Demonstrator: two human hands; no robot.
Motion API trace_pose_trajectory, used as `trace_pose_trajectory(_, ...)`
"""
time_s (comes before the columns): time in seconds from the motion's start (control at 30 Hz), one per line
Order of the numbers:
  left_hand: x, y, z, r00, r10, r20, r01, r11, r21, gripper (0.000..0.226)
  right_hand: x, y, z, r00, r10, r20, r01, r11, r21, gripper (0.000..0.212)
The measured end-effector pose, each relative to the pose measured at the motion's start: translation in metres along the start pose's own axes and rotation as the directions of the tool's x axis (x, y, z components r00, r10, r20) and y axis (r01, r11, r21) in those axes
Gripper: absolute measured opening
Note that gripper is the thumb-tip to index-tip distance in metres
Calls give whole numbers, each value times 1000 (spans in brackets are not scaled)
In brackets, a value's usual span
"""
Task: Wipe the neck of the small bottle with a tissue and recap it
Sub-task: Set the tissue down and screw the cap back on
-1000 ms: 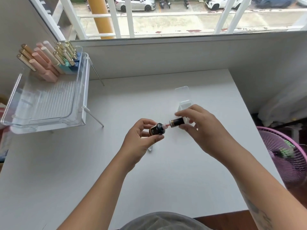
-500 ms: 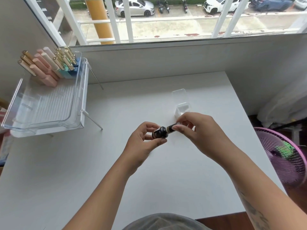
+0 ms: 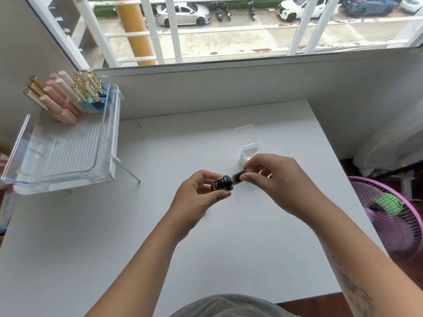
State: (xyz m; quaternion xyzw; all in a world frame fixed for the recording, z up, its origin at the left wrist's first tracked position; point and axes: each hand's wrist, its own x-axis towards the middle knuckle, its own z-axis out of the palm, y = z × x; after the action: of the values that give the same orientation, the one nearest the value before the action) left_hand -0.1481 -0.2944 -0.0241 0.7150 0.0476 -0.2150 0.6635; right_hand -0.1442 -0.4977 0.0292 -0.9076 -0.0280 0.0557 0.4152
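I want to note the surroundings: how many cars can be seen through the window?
4: a silver car at top centre, a white car to its right, a blue car further right, and one cut-off car at the corner. Others may be hidden.

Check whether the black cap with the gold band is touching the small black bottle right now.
Touching. In the head view the black cap with the gold band sits flush against the small black bottle, no gap visible, with the right hand pinching the cap and the left hand holding the bottle.

No text is reading clearly anywhere. The bottle (image 3: 222, 183) is showing a gold label band near its base, but the print on it is blurring too small to make out.
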Motion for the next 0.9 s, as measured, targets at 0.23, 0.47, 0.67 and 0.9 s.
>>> trace_pose_trajectory(0.23, 0, 3, -1, 1000, 2, 10, -2, 1000, -30, 27, 3, 1, 3, 997, 73, -18, -73, 997, -23, 25)
trace_pose_trajectory(0.47, -3, 3, -5, 1000, -3, -3, 2, 998, -55, 26, 2, -5, -2, 997, -37, 70, 34, 999, 42, 16)
trace_pose_trajectory(0.67, -4, 5, -8, 1000, 9, 16, -8, 996, -84, 30, 5, -7, 3, 998, 32, 44, -33, 999, 12, 14)
trace_pose_trajectory(0.9, -6, 5, -10, 999, 27, 17, -25, 992, -125, 28, 3, -10, 2, 996, 75, 47, -77, 996, 46, 22)
